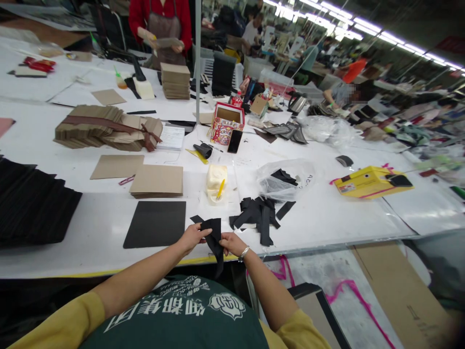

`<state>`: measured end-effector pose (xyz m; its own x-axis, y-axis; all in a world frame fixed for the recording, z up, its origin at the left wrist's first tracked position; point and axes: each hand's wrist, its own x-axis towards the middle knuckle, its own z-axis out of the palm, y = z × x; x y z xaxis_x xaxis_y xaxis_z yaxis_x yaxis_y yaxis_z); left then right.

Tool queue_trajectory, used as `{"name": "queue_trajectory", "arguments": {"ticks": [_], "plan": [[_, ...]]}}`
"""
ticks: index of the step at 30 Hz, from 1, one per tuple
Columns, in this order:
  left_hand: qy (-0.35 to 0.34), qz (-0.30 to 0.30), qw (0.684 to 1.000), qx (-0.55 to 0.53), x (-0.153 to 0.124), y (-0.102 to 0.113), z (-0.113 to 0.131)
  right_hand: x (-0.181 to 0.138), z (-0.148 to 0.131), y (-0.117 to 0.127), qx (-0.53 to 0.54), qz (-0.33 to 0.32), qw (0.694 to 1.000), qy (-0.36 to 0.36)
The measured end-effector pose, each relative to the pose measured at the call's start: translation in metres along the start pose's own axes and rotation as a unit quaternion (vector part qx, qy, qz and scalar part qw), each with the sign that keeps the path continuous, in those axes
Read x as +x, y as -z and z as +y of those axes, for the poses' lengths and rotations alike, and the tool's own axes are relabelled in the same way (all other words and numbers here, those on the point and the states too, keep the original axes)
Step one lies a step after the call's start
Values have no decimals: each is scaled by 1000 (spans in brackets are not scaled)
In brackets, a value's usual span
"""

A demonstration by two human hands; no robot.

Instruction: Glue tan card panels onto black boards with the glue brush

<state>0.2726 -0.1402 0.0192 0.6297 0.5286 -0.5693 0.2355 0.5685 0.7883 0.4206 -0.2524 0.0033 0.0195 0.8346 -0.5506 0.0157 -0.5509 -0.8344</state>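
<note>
Between my hands, at the table's near edge, are black fabric strips point(214, 237), one hanging down past the edge. My left hand point(194, 236) pinches them from the left with thumb and fingers. On the other side my right hand point(232, 243), with a bracelet on its wrist, is closed on the same strips. A loose pile of black strips point(250, 213) lies just right of my hands. Left of them rests a flat black panel point(156, 224). Behind my hands stands a whitish tub point(217, 177) with a yellow-handled tool point(221, 188) in it.
Beige boards point(157, 179) are stacked left of the tub, and black sheets point(32, 203) farther left. A plastic bag point(283, 179) holds more black pieces. A yellow box point(372, 183) sits at right. A metal pole point(198, 63) rises behind; a co-worker point(162, 29) stands across the table.
</note>
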Motion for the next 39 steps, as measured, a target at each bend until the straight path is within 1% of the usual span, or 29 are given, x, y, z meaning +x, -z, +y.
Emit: {"name": "queue_trajectory", "arguments": {"ticks": [2,4,8,11,14,18,21,23,29,31,34,37,39], "plan": [[20,-19,1000,-14,1,3,0,0,5,5,8,6,1000,-1],[22,-16,1000,-14,1,4,-1,0,9,6,23,4,1000,-2],[-22,31,998,47,3,3,-4,-1,14,2,73,-13,997,-30],[-40,39,997,53,3,1,-7,-4,11,-4,139,-22,989,-51],[-20,16,1000,-16,1,-2,-8,-7,8,-8,187,-32,981,-42],[30,-18,994,-101,-4,-5,-5,-8,10,-11,204,-32,978,-24],[50,-48,993,-99,-9,-6,-1,-8,13,-11,221,-27,975,-19],[50,-53,994,-85,-11,-5,1,-8,15,-11,233,-26,972,-14],[11,0,999,-37,-13,-5,-1,-9,22,-15,253,-36,967,-4],[-8,4,999,-32,-12,-5,-2,-9,23,-17,258,-37,965,-1],[-31,2,999,-24,-11,-5,-4,-10,21,-21,252,-17,968,10],[-31,-6,999,-17,-12,-4,-5,-11,16,-23,217,2,976,29],[-26,-1,1000,-1,-12,-3,-6,-10,14,-25,187,12,982,37]]}}
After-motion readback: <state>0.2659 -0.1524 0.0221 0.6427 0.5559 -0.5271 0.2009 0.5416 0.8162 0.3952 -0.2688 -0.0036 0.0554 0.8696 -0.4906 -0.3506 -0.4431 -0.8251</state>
